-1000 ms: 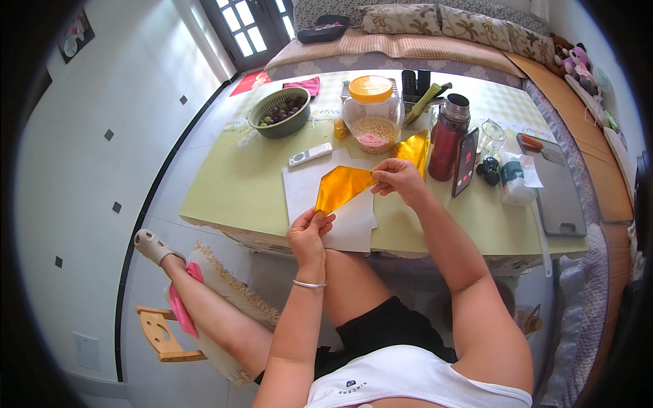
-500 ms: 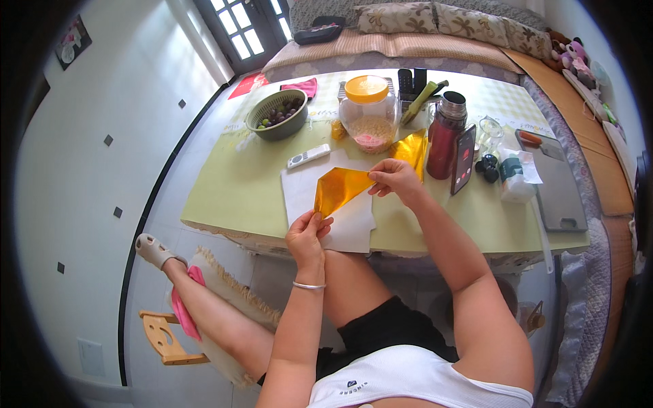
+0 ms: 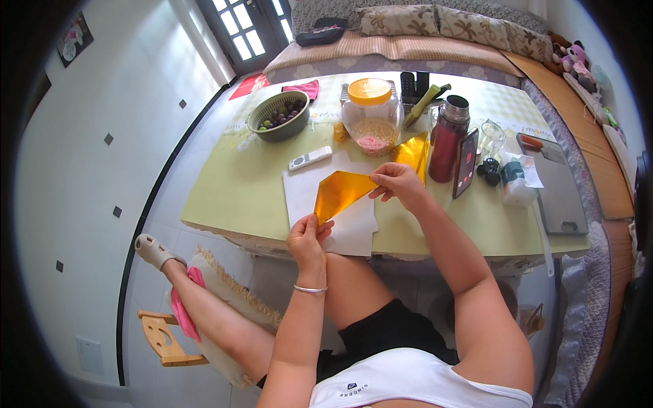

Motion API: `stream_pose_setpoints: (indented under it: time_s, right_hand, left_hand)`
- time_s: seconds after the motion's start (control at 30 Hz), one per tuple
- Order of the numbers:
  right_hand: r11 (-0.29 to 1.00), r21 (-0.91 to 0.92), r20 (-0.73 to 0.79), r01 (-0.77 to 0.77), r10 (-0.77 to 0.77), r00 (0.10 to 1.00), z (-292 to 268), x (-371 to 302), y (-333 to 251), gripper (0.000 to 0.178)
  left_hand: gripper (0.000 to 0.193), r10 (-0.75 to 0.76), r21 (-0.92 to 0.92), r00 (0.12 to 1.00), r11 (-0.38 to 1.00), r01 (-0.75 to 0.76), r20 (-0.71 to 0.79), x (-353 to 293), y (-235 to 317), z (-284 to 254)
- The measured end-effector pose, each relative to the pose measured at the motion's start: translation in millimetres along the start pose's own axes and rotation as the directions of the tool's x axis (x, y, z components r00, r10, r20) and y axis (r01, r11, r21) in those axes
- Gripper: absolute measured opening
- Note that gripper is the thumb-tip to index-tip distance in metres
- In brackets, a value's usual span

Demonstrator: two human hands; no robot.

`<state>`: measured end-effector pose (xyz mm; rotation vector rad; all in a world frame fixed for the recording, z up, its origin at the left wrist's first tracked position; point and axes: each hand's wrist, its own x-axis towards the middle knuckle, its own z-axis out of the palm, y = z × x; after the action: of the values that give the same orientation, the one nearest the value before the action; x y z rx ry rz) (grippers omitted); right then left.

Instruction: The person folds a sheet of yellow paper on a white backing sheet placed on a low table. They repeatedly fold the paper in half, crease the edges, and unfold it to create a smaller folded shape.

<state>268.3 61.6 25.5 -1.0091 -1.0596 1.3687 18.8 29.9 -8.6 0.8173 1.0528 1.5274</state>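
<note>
Between my hands a sheet of shiny gold foil paper [image 3: 340, 195], folded into a pointed shape, is held above some white paper [image 3: 354, 228] at the table's near edge. My left hand [image 3: 311, 235] pinches its lower left corner. The right corner is gripped between the thumb and fingers of my right hand [image 3: 399, 183]. Behind my right hand, more gold foil paper [image 3: 411, 151] lies against a dark red thermos [image 3: 449, 139]. A white remote control [image 3: 310, 158] rests just beyond the white paper.
A basket of grapes [image 3: 277, 134] stands at the back left. Close by is a clear jar with a yellow lid [image 3: 369, 92]. A phone [image 3: 465, 163] leans upright beside the thermos, near a tissue pack [image 3: 517, 180] and a grey board [image 3: 559, 194]. Below left is a wooden stool [image 3: 163, 338].
The view has shifted very slightly. Both hands keep their hold on the gold foil paper, with almost no movement.
</note>
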Motion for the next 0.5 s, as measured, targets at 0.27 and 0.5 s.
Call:
stream_pose_setpoints:
  time_s: [0.27, 0.5]
  right_hand:
    - [0.998, -0.021, -0.010, 0.056, -0.056, 0.998, -0.6, 1.5, 3.9, 0.015]
    - [0.994, -0.042, 0.006, 0.096, -0.096, 0.995, 3.2, -1.6, 1.1, 0.015]
  left_hand:
    - [0.013, 0.016, 0.021, 1.000, 1.000, -0.016, -0.002, -1.6, 1.2, 2.4]
    - [0.012, 0.031, 0.059, 0.999, 0.998, -0.032, 0.006, -1.2, 0.2, 1.0]
